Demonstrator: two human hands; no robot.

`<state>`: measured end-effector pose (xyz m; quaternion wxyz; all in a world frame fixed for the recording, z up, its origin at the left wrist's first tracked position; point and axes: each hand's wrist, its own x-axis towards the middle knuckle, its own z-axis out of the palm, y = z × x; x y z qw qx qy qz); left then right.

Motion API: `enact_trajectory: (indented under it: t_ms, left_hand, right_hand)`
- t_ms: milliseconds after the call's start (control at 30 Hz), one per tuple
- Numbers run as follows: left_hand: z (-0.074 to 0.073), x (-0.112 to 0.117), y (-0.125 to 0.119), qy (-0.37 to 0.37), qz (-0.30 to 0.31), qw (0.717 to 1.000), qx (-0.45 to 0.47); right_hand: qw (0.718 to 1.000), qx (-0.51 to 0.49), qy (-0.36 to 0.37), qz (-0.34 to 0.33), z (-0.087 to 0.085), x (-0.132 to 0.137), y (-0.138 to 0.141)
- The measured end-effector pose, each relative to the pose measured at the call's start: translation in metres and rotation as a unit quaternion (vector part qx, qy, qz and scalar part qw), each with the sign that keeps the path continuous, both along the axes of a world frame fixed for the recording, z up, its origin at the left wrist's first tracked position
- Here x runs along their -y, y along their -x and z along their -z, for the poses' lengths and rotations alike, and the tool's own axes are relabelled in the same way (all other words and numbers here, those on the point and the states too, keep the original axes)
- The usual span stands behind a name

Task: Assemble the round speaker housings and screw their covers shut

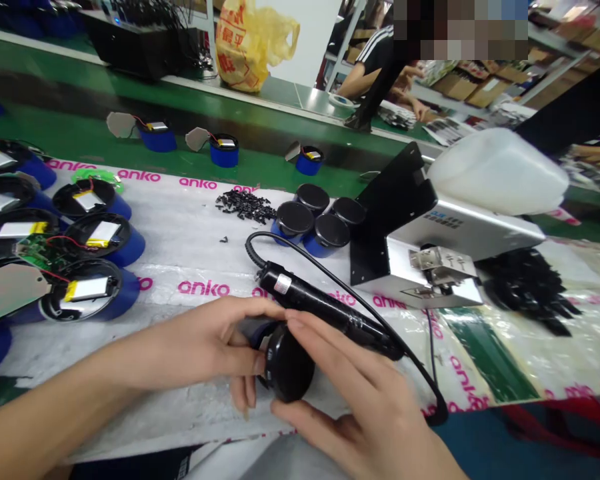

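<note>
My left hand (215, 347) and my right hand (360, 400) both grip a round speaker unit with a black top and blue body (286, 363), held on its side just above the white plastic sheet (190, 253). My right fingers curl over its top and under its edge. A black electric screwdriver (325, 310) with a coiled cable lies across the sheet just behind the unit, touching my right fingertips.
Open blue units with batteries and wires (93, 290) crowd the left. Three closed black-topped units (313, 223) and a pile of black screws (245, 203) sit ahead. A metal screw feeder (440, 257) stands at right. A person works beyond the green conveyor (280, 170).
</note>
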<state>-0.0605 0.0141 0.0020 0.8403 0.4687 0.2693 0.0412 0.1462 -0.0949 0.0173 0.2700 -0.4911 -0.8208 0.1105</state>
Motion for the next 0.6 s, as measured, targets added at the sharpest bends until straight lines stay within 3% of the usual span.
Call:
enact_trajectory:
  t_ms: [233,600]
  left_hand:
    - [0.007,-0.019,0.011,0.089,0.080,0.989,0.092]
    - [0.010,-0.020,0.011,0.108,0.070,0.982,0.136]
  right_hand:
    - [0.999,0.036,-0.007,-0.020,0.006,-0.012,0.004]
    - [0.992,0.106,-0.003,-0.067,-0.003,-0.018,-0.003]
